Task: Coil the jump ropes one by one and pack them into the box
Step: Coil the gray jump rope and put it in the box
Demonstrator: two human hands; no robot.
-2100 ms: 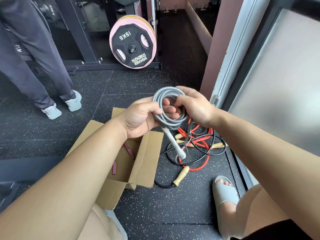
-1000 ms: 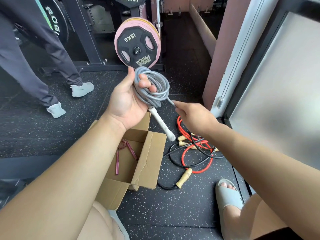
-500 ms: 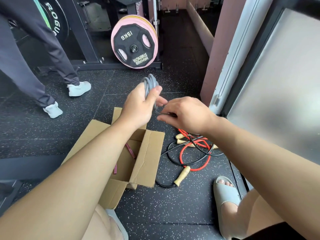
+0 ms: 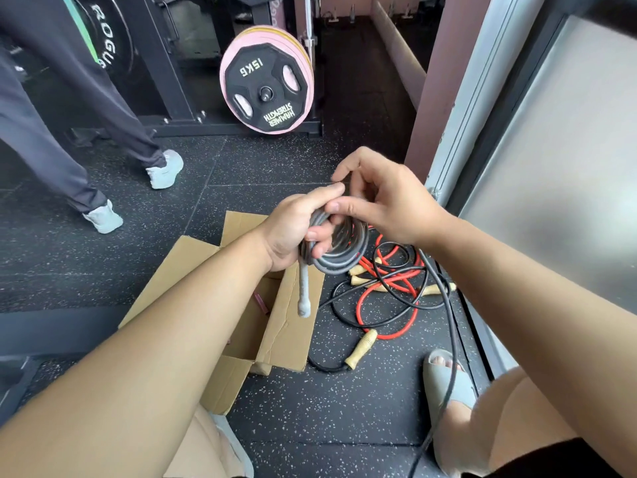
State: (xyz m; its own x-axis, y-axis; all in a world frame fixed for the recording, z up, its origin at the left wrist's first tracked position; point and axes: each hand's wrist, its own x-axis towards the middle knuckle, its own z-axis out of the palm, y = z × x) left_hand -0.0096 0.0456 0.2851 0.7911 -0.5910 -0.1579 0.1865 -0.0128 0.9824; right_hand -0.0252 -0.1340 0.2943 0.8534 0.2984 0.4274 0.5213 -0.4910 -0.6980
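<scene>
My left hand (image 4: 293, 229) grips a coiled grey jump rope (image 4: 344, 251) above the open cardboard box (image 4: 286, 326). One white-grey handle (image 4: 304, 291) hangs down from the coil. My right hand (image 4: 386, 205) is at the coil's top, thumb and fingers pinching the rope strands. Inside the box a pink handle (image 4: 261, 302) shows past my forearm. On the floor to the right lies a tangle of red rope (image 4: 382, 305) and black rope (image 4: 406, 267) with wooden handles (image 4: 360, 347).
A person in dark trousers and pale shoes (image 4: 162, 170) stands at the left. A pink 15 kg weight plate (image 4: 267, 88) sits on a rack behind. A glass door and frame (image 4: 482, 115) run along the right. My sandalled foot (image 4: 448, 384) rests near the ropes.
The coil has come down from in front of the weight plate to just over the box. My right hand moved from the loose end onto the top of the coil.
</scene>
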